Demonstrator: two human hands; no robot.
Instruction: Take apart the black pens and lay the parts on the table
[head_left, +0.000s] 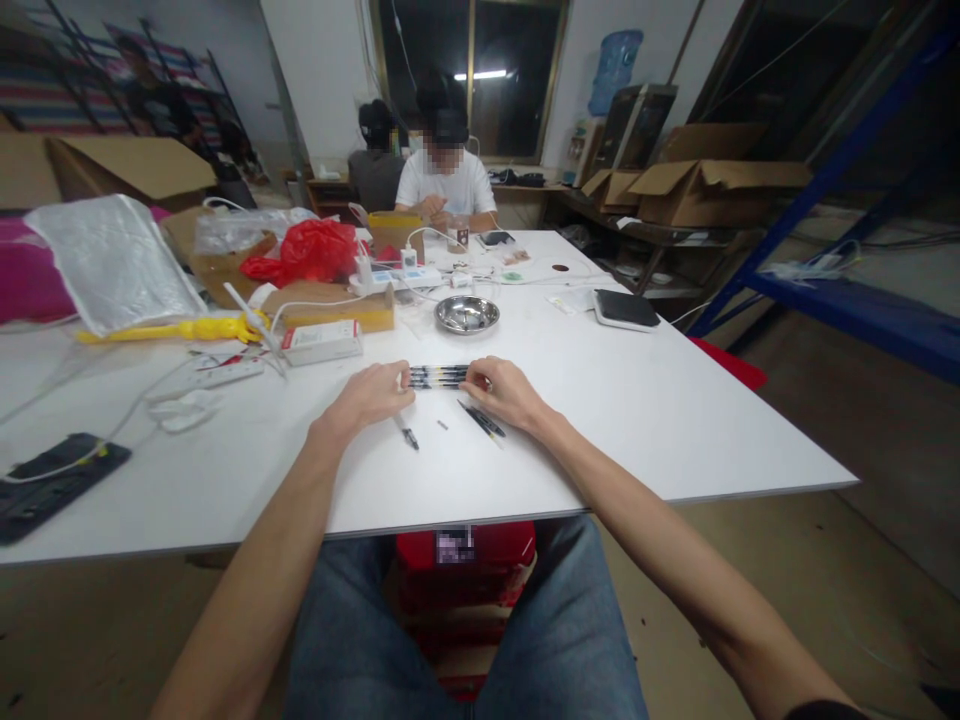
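Several dark pens [439,377] lie side by side in a flat row on the white table, held between my two hands. My left hand [373,392] is closed on the row's left end, and my right hand [504,388] grips its right end with bent fingers. Just below my right hand are a few loose thin black pen parts [484,420]. A single pen piece with a dark tip [409,434] rests below my left hand. Between them lies a small grey piece [442,425], too small to name. The ends of the row are hidden by my fingers.
A shiny steel bowl [466,315] stands beyond my hands. To the left are a white box [322,342], a red plastic bag [307,252], cables and a black power strip [60,485]. A black-and-white device [626,310] lies to the right. Across the table sits a person [446,185] in white.
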